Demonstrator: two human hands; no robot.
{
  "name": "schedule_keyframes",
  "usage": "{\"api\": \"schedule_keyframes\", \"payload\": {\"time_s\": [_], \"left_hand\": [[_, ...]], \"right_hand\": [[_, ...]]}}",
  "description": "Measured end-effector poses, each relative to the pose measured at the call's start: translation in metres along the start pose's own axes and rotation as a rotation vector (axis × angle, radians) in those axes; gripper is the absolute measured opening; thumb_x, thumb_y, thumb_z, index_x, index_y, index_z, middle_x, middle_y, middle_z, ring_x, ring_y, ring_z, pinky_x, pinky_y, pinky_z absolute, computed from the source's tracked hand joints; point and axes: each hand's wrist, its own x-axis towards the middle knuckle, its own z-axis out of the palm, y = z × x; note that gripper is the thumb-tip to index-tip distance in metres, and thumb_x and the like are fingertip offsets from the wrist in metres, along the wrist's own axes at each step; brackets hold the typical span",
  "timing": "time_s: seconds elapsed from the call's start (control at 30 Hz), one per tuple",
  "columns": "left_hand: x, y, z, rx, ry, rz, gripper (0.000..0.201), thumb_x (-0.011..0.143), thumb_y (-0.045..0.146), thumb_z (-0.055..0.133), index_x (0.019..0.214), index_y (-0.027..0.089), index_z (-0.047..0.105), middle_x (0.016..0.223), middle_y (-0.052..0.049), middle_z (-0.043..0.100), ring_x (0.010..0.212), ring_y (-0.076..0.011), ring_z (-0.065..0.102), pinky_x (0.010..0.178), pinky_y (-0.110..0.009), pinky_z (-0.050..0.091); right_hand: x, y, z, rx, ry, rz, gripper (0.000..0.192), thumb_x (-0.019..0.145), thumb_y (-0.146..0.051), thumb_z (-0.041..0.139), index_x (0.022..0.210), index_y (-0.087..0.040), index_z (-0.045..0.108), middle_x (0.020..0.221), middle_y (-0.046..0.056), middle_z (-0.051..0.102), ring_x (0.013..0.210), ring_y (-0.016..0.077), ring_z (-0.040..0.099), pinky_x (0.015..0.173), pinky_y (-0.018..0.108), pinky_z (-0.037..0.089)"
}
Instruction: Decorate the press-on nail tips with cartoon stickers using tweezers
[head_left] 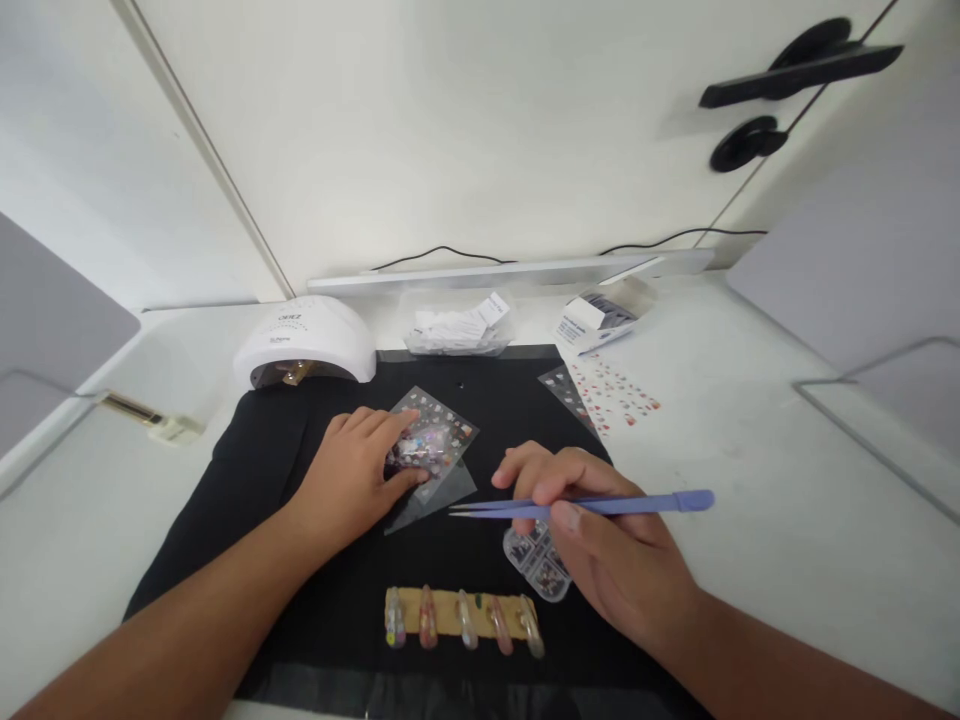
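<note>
My right hand (600, 530) grips purple tweezers (637, 503) between thumb and fingers; their thin metal tips point left and stand slightly apart. My left hand (360, 465) holds a clear nail sticker sheet (450, 425) by its left edge, over the black mat. A shiny, iridescent patch shows at the sheet's middle, and a second clear film (442, 497) lies beneath. Partly behind my right hand is a clear compartment case (541, 568) with small decorations. Closer to me, several long decorated false nails (466, 620) sit in a row on a tan strip (442, 612).
A white nail lamp (307, 335) stands at the back left. Behind the black mat (300, 620) are a clear tray of white packets (457, 325) and an opened small box (604, 315). More sticker sheets (611, 390) lie at the right. A cream-handled brush (172, 428) is at far left.
</note>
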Motion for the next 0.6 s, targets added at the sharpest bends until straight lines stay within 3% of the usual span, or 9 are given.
{"api": "schedule_keyframes", "payload": {"time_s": [0.1, 0.23, 0.37, 0.5, 0.6], "left_hand": [[-0.004, 0.002, -0.005, -0.036, 0.022, 0.113, 0.044, 0.089, 0.027, 0.069, 0.131, 0.017, 0.058, 0.113, -0.012, 0.072, 0.101, -0.0291, 0.064, 0.087, -0.047, 0.052], [-0.010, 0.007, -0.015, -0.066, 0.015, 0.246, 0.041, 0.092, 0.023, 0.065, 0.133, 0.020, 0.057, 0.117, -0.011, 0.071, 0.099, -0.0273, 0.064, 0.084, -0.045, 0.053], [-0.012, 0.013, -0.022, -0.061, -0.004, 0.320, 0.039, 0.094, 0.020, 0.060, 0.133, 0.021, 0.057, 0.120, -0.012, 0.070, 0.097, -0.0285, 0.063, 0.080, -0.046, 0.053], [-0.014, 0.015, -0.027, -0.100, -0.003, 0.377, 0.038, 0.094, 0.016, 0.059, 0.132, 0.022, 0.056, 0.121, -0.011, 0.068, 0.096, -0.0285, 0.064, 0.080, -0.048, 0.053], [-0.017, 0.014, -0.029, -0.184, 0.040, 0.405, 0.041, 0.096, 0.018, 0.058, 0.136, 0.023, 0.051, 0.131, -0.012, 0.061, 0.111, -0.0271, 0.062, 0.091, -0.047, 0.054]], "right_hand": [[-0.002, -0.004, 0.004, -0.031, -0.083, -0.046, 0.010, 0.093, -0.033, 0.061, 0.090, -0.029, 0.069, 0.066, 0.001, 0.067, 0.091, 0.0238, 0.064, 0.086, 0.043, 0.052], [-0.002, -0.012, 0.008, -0.122, -0.258, -0.174, 0.015, 0.095, -0.028, 0.056, 0.100, -0.029, 0.070, 0.073, 0.000, 0.071, 0.071, 0.0192, 0.066, 0.098, 0.053, 0.048], [0.002, -0.016, 0.011, -0.194, -0.397, -0.275, 0.024, 0.097, -0.024, 0.050, 0.114, -0.027, 0.067, 0.073, 0.001, 0.074, 0.065, 0.0182, 0.070, 0.096, 0.053, 0.052], [0.002, -0.012, 0.015, -0.181, -0.349, -0.306, 0.026, 0.096, -0.022, 0.051, 0.116, -0.025, 0.069, 0.075, 0.005, 0.076, 0.074, 0.0209, 0.072, 0.087, 0.049, 0.057], [-0.002, -0.011, 0.015, -0.154, -0.278, -0.292, 0.027, 0.096, -0.022, 0.052, 0.116, -0.026, 0.070, 0.080, 0.007, 0.077, 0.081, 0.0225, 0.072, 0.083, 0.048, 0.058]]}}
